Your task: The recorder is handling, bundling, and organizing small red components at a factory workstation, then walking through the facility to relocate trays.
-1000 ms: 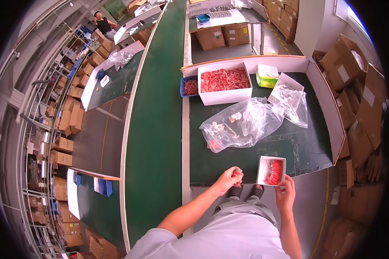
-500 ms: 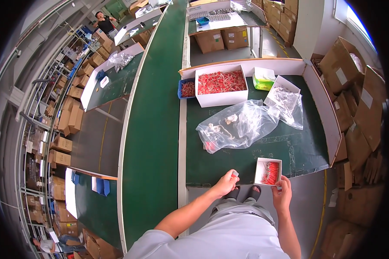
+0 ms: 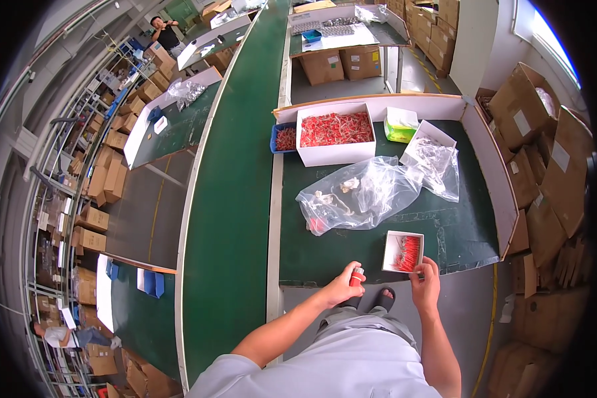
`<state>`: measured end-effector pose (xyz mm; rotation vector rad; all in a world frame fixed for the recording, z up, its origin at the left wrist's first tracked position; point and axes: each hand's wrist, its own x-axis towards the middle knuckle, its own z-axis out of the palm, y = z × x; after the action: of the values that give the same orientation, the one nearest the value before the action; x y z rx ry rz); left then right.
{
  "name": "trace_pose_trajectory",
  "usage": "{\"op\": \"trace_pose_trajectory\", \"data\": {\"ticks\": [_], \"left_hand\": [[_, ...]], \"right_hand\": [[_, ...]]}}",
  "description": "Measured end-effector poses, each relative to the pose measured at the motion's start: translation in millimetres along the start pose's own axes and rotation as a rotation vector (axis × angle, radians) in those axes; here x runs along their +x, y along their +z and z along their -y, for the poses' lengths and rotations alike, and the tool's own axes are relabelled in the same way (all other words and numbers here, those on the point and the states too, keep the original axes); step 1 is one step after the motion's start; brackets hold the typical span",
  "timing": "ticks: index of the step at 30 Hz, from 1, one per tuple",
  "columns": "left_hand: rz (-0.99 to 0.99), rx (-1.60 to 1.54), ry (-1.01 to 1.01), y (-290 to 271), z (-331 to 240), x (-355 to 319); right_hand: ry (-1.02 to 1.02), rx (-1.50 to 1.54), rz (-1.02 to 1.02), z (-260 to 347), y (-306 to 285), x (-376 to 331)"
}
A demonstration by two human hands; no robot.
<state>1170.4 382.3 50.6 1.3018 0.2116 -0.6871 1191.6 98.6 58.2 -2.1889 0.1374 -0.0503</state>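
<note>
My left hand (image 3: 341, 286) is closed around a small red cylinder with a pale top (image 3: 356, 277), held just off the table's near edge. My fingers partly cover it, and its exact kind is unclear. At the right, my right hand (image 3: 426, 281) grips the near right corner of a small white open box (image 3: 389, 260). Inside the box lie many slim red pieces with thin pale ends (image 3: 410, 253), packed side by side. The box rests at the near edge of the green-topped table (image 3: 331, 255).
Farther back are a clear plastic bag (image 3: 361, 199), a large white box (image 3: 331, 156) of red-and-white pieces, a blue bin (image 3: 274, 142), a green pack (image 3: 400, 126) and a white box with plastic (image 3: 444, 131). A green conveyor belt (image 3: 229, 219) runs along the left. Cartons (image 3: 537, 179) stack up at right.
The small white box has moved away from me, farther onto the table, with my right hand still at its corner. My left hand has turned, so more of the red cylinder shows.
</note>
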Motion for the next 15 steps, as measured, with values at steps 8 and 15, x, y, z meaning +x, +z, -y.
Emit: {"op": "trace_pose_trajectory", "data": {"ticks": [8, 15], "left_hand": [[0.117, -0.138, 0.027, 5.6, -5.0, -10.3], [0.105, -0.206, 0.049, 4.0, 1.7, -3.2]], "right_hand": [[-0.032, -0.004, 0.042, -8.9, 0.6, -8.0], [-0.017, 0.004, 0.048, -2.9, -3.2, -12.5]]}}
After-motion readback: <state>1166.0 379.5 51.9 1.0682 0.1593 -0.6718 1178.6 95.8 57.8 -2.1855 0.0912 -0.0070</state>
